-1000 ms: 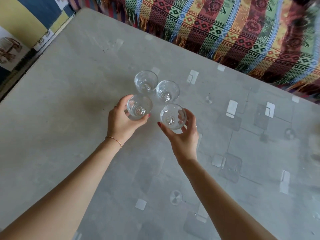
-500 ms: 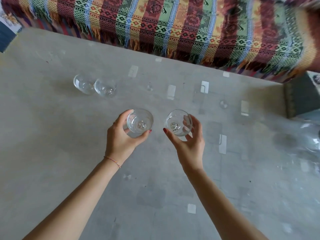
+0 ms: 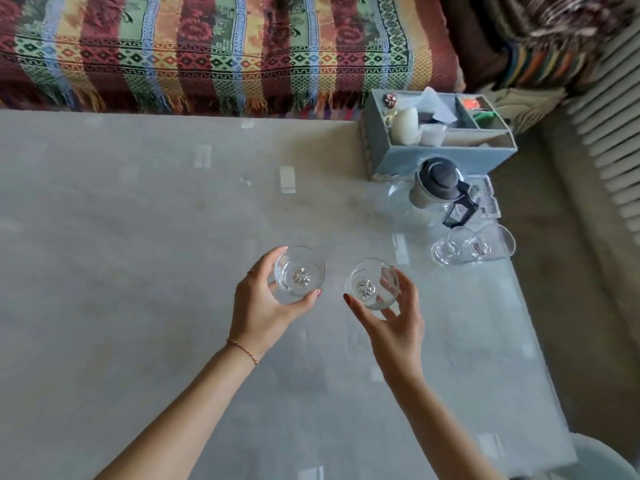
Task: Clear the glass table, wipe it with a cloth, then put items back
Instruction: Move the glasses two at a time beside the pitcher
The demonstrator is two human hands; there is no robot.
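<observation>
Above the glass table [image 3: 138, 271] I carry two clear stemmed glasses. My left hand [image 3: 263, 306] grips one glass [image 3: 300, 271] round its bowl, and my right hand [image 3: 391, 327] grips the other glass [image 3: 370, 284] the same way. Both glasses are upright and about a hand's width apart. At the table's far right end stand a glass teapot [image 3: 429, 199] with a dark lid and handle, two more clear glasses [image 3: 460, 247], and a blue-grey organiser box [image 3: 436, 157] holding small items.
A striped, fringed woven blanket [image 3: 225, 53] covers the sofa along the table's far edge. Beige carpet [image 3: 571, 271] lies right of the table, with a ribbed white radiator [image 3: 616, 126] beyond it. A pale rounded object [image 3: 602, 459] sits at the lower right corner.
Both hands lifted their glasses away from the two others and carried them right along the table. The view swung right, so the teapot, box and two glasses came into sight.
</observation>
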